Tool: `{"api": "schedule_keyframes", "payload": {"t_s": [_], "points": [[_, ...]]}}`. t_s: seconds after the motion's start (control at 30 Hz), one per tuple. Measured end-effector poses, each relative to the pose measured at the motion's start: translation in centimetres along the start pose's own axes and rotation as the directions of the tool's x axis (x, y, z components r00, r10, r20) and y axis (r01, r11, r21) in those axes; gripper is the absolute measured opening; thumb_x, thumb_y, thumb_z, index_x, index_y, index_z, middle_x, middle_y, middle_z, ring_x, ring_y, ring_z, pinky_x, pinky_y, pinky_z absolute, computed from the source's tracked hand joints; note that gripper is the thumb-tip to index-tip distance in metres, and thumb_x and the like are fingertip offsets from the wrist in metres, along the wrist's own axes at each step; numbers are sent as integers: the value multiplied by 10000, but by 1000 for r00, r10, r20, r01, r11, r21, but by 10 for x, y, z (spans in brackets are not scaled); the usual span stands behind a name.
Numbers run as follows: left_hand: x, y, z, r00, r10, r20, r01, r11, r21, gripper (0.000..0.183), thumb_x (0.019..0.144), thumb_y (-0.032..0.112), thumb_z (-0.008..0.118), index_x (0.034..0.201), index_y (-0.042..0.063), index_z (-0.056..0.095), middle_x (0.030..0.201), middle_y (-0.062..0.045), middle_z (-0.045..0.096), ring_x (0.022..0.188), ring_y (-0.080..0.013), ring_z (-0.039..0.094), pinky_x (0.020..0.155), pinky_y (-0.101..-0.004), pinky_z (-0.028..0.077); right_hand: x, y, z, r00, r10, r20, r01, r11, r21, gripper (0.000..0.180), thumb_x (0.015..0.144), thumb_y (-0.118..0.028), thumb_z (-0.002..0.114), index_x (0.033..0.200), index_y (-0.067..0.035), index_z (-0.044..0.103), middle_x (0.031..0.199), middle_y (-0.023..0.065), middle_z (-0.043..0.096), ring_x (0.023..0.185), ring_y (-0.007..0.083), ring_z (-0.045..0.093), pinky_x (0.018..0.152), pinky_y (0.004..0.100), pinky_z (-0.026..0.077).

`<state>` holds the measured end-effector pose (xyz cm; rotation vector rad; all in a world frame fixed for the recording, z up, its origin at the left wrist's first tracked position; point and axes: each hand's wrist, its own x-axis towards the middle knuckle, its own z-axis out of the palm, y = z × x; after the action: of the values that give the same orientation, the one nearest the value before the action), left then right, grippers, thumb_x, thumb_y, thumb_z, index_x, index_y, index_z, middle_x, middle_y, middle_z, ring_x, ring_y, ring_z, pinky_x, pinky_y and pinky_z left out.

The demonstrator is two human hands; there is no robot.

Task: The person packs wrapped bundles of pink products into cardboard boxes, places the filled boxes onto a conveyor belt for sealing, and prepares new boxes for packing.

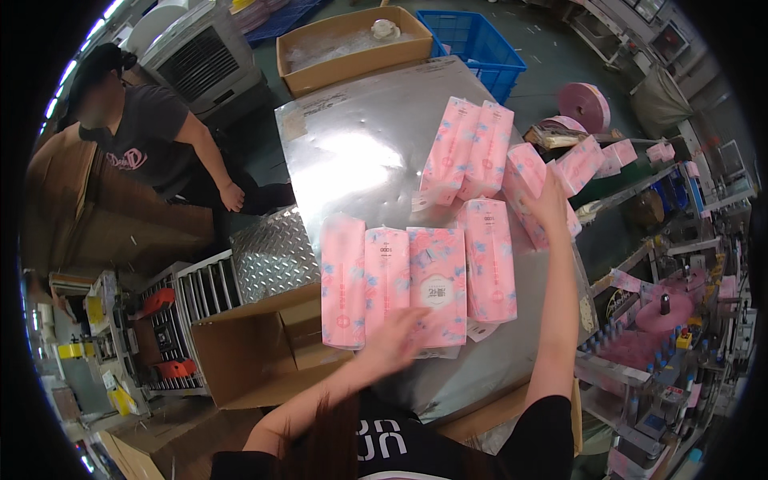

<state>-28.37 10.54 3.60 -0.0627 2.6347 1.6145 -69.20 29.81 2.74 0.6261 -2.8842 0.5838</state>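
Note:
Several pink floral tissue packs lie on a sheet-metal table (384, 102). My right hand (545, 201) grips a slanted tissue pack (521, 161) at the table's right edge. My left hand (399, 341), blurred, is over the near end of the front row, with nothing visible in it; whether it touches the packs is unclear. In that row are a left pack (342, 282), a second narrow-side-up pack (387, 270) and a broad-face-up pack (438, 255), side by side. Just right of them lies another pack (489, 264). Two packs (453, 144) lean together farther back.
More packs (579, 165) line a conveyor beyond the right edge. An open carton (240, 354) stands at front left, near a diamond-plate surface (273, 255) and roller conveyor (210, 282). Behind the table are a cardboard box (354, 75) and blue crate (501, 72). Another person (153, 138) is at left.

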Motion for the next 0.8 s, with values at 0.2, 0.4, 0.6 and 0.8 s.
{"api": "schedule_keyframes", "payload": {"t_s": [0.2,0.4,0.6,0.8], "points": [[32,-7,85,924,-92,-372,154,978,139,919,812,232,730,1455,-138,187,1479,-417,125,1387,-535,235,1124,-510,294,-8,29,26,995,8,97,12,979,-202,1022,611,-295,852,1462,-88,326,1477,154,402,1395,307,355,1121,666,186],[54,-51,74,803,-560,-206,524,827,-205,589,909,323,618,1248,-132,459,1091,-343,587,1068,-426,598,926,-476,475,-103,-6,-16,954,60,292,65,914,-400,837,586,-332,853,1237,13,457,1319,244,482,1308,366,435,1120,658,197],[51,-52,89,897,-380,-224,379,924,-48,382,947,264,484,792,-50,636,807,-308,631,754,-476,630,746,-549,503,-181,32,-53,869,114,482,17,966,-258,671,586,-246,809,1123,-2,488,1108,224,536,1160,408,513,1117,603,264],[54,-4,41,974,-173,-146,202,955,215,326,915,255,515,741,10,643,671,-228,617,645,-422,624,617,-511,491,-245,51,-109,768,-56,638,149,984,-93,568,608,-39,707,1147,-54,527,1206,170,540,1280,375,454,1131,613,241]]}}
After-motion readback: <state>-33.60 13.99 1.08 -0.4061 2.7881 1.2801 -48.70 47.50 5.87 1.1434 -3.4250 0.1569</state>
